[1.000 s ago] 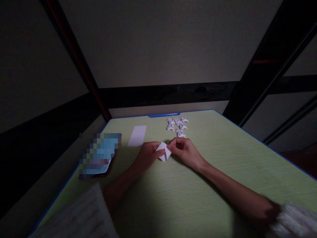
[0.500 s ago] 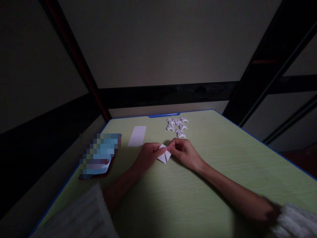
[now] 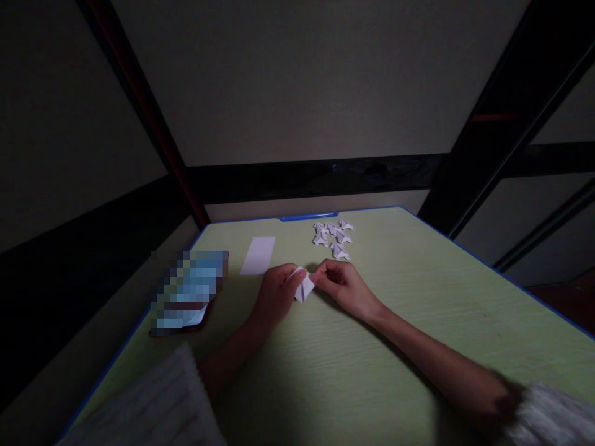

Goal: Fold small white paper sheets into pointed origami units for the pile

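Observation:
A small piece of white folded paper (image 3: 303, 286) lies between my two hands on the green table (image 3: 353, 371). My left hand (image 3: 275, 291) pinches its left side with curled fingers. From the right, my right hand (image 3: 341, 284) pinches the paper's right edge with thumb and fingers closed. Both forearms rest low over the table, with white knit sleeves at the frame's bottom corners.
Several small folded white paper pieces (image 3: 333, 236) lie in a cluster near the table's far edge. A flat white paper strip (image 3: 258, 255) lies behind my left hand. A blurred blue object on a dark red base (image 3: 188, 291) sits at the table's left edge. Dark beams and walls surround the table.
The paper looks narrower now, folded in from a wider diamond shape. Both hands have shifted slightly left and closer together.

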{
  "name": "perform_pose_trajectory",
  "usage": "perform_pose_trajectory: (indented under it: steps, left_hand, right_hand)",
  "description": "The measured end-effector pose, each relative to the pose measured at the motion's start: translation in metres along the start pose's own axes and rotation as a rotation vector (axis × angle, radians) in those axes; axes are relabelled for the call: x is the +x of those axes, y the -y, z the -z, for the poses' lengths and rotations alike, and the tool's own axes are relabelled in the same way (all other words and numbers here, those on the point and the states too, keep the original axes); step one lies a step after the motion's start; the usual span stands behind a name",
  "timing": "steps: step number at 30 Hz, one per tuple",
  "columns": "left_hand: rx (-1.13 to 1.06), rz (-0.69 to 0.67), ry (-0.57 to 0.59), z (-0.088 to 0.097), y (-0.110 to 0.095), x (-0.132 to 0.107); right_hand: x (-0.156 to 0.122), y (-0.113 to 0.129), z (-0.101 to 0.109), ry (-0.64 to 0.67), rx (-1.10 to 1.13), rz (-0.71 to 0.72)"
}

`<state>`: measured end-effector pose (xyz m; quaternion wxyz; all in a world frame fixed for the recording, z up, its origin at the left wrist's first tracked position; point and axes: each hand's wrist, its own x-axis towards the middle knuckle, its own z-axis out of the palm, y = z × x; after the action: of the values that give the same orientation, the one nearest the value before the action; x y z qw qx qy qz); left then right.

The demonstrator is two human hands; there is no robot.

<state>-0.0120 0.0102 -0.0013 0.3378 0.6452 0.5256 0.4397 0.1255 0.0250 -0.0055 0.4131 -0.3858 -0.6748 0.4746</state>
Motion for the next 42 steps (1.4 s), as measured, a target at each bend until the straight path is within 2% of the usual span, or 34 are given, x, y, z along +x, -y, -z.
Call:
perform_pose_trajectory:
  steps: [5, 9, 12, 18, 21, 25, 30, 33, 36, 39, 42]
  left_hand:
    - [0.004, -0.044, -0.103, 0.001, -0.005, -0.002]
    - [-0.032, -0.051, -0.062, 0.001, -0.006, -0.002]
    - [-0.064, -0.116, -0.026, 0.002, -0.003, 0.001]
    - [-0.088, -0.166, -0.028, 0.001, 0.003, 0.002]
    - [-0.104, -0.19, -0.048, 0.002, 0.002, 0.001]
    - [-0.146, -0.167, -0.072, 0.001, 0.001, 0.0]
    - [-0.177, -0.095, -0.115, -0.001, 0.001, 0.0]
    - [-0.171, -0.043, -0.076, -0.001, 0.0, 0.0]
    - [-0.147, -0.047, -0.057, -0.001, -0.002, 0.0]
    - [-0.131, -0.114, -0.098, -0.001, -0.004, -0.001]
    - [-0.141, -0.133, -0.137, -0.002, -0.005, -0.002]
  right_hand:
    - [0.001, 0.006, -0.003, 0.014, 0.055, 0.003]
    - [0.001, 0.005, -0.004, -0.036, 0.115, 0.017]
    - [0.0, 0.002, -0.004, -0.099, 0.115, 0.044]
    - [0.001, 0.002, -0.004, -0.197, 0.182, 0.077]
    - [0.003, 0.002, -0.004, -0.13, 0.211, 0.034]
    - [0.003, 0.001, -0.004, 0.005, 0.078, 0.006]
    - [0.0, 0.001, -0.004, -0.06, -0.052, 0.045]
    - [-0.002, 0.001, -0.004, -0.107, -0.105, 0.05]
    - [-0.002, 0.002, -0.005, -0.162, -0.029, 0.009]
    - [0.0, 0.001, -0.005, -0.182, 0.088, 0.005]
    - [0.001, 0.0, -0.005, -0.09, 0.121, -0.005]
